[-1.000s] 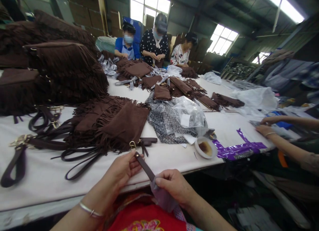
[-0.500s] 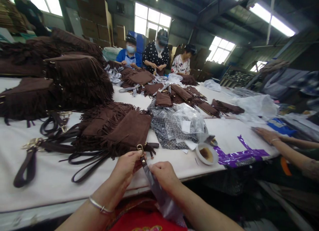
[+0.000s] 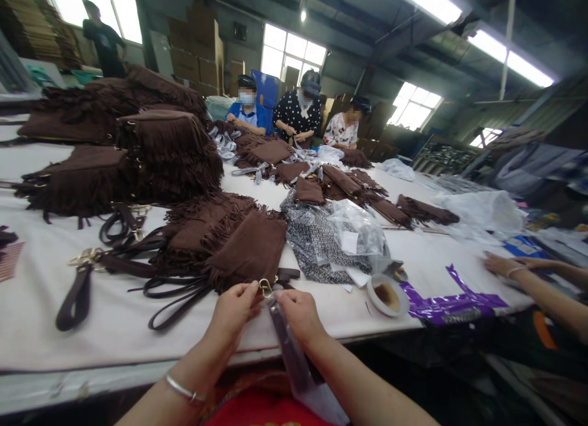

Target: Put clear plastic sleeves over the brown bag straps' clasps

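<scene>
My left hand (image 3: 236, 310) is closed, its fingertips pinching the gold clasp (image 3: 265, 287) of a dark wrist strap. My right hand (image 3: 298, 316) is closed on that strap just below the clasp, where a clear plastic sleeve (image 3: 294, 358) covers it and hangs down over the table edge toward my lap. Right beyond the fingers lies a brown fringed suede bag (image 3: 250, 245), on top of another fringed bag. Left of them, dark straps (image 3: 78, 294) with gold clasps lie in a bunch.
Brown fringed bags (image 3: 165, 138) are stacked at the left. A white bowl (image 3: 388, 294) stands right of my hands, by purple plastic (image 3: 454, 300) and a black-and-white patterned cloth (image 3: 312, 242). Co-workers (image 3: 296, 117) sit across the table; another person's hands (image 3: 505, 265) rest at the right.
My right hand has moved up along the strap, close to the clasp, and the plastic sleeve now covers more of the strap. The view has shifted slightly left and up.
</scene>
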A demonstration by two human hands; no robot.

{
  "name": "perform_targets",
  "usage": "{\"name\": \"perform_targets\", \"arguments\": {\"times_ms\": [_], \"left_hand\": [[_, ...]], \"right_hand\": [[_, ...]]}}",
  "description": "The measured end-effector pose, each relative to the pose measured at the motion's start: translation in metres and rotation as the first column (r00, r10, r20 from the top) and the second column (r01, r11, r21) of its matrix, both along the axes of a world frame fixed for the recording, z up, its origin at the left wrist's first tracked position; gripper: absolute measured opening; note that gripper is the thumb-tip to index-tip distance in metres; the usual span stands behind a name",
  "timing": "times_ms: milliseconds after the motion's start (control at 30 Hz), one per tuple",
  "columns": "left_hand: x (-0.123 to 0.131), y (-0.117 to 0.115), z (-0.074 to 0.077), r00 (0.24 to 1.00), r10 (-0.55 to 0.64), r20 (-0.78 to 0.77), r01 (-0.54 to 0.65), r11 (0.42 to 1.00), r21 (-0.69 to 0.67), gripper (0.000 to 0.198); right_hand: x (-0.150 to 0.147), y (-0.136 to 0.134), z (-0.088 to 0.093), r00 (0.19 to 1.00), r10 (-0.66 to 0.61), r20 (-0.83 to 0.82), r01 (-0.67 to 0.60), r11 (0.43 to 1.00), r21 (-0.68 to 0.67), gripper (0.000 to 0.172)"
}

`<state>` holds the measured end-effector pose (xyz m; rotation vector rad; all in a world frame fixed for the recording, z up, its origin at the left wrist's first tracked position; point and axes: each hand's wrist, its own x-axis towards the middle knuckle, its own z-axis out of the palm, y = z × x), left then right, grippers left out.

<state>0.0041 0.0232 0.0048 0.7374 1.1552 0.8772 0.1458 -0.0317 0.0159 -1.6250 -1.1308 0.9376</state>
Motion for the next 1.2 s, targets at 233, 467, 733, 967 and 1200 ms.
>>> {"name": "perform_targets", "arguments": {"times_ms": [233,467,733,967,1200], "left_hand": [[0.012,0.003,-0.006,0.999,0.024,0.037,-0.026,0.998,0.061,0.037],[0.009,0.003,-0.015,0.995,-0.064,-0.078,0.076,0.984,0.159,0.031],[0.002,-0.013,0.005,0.974,-0.229,-0.004,0.228,0.973,-0.041,0.044],[0.003,-0.026,-0.008,0.987,-0.157,-0.021,0.156,0.987,-0.022,0.04],[0.001,-0.025,-0.005,0.985,-0.165,0.061,0.17,0.98,-0.107,0.035]], "right_hand": [[-0.003,0.005,-0.007,0.985,-0.04,-0.168,0.038,0.999,-0.015,0.034],[-0.011,0.016,-0.017,0.9,-0.138,-0.412,0.107,0.989,-0.098,0.033],[-0.012,0.014,-0.003,0.996,-0.094,0.001,0.094,0.996,-0.011,0.026],[0.002,0.015,-0.001,0.94,0.162,0.301,-0.19,0.979,0.067,0.043],[0.006,0.011,-0.019,0.986,0.127,0.111,-0.131,0.991,0.03,0.043]]}}
